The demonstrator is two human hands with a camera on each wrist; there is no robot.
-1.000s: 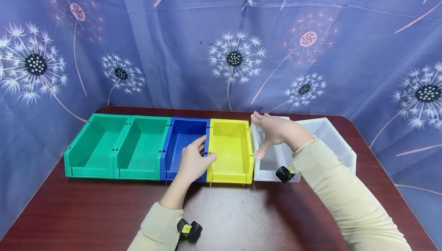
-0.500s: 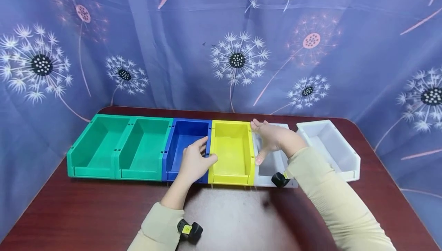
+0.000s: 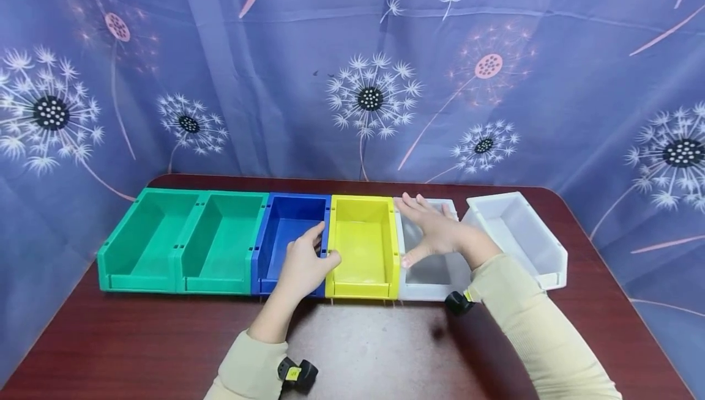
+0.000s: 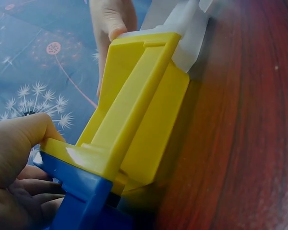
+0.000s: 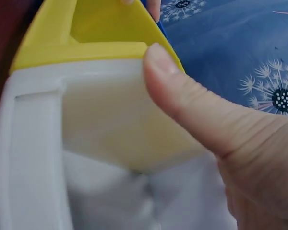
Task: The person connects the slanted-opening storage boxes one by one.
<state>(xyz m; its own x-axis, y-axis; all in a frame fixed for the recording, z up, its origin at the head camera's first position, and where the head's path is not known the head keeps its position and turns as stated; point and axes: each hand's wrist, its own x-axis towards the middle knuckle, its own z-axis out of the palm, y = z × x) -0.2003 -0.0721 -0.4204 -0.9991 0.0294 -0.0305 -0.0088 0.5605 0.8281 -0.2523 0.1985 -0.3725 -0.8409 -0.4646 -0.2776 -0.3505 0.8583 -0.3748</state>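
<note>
A row of open bins stands side by side on the table: two green bins (image 3: 149, 235) (image 3: 226, 235), a blue bin (image 3: 292, 216), a yellow bin (image 3: 363, 247) and a white bin (image 3: 435, 281). My left hand (image 3: 303, 265) grips the joined walls of the blue and yellow bins, fingers inside the blue bin (image 4: 81, 196), thumb (image 4: 19, 143) on the yellow bin's (image 4: 139, 110) rim. My right hand (image 3: 437, 232) lies over the white bin with straight fingers. Its thumb (image 5: 182, 96) presses the wall where the white bin (image 5: 33, 143) meets the yellow bin (image 5: 101, 28).
A second white bin (image 3: 518, 229) stands apart at the right, turned at an angle. The dark red table (image 3: 138, 339) has bare wood in front of the bins. A blue dandelion-print curtain (image 3: 352, 51) closes off the back and both sides.
My right hand has tipped from standing on edge to lying flatter over the white bin, fingers stretched out. The left hand keeps its grip.
</note>
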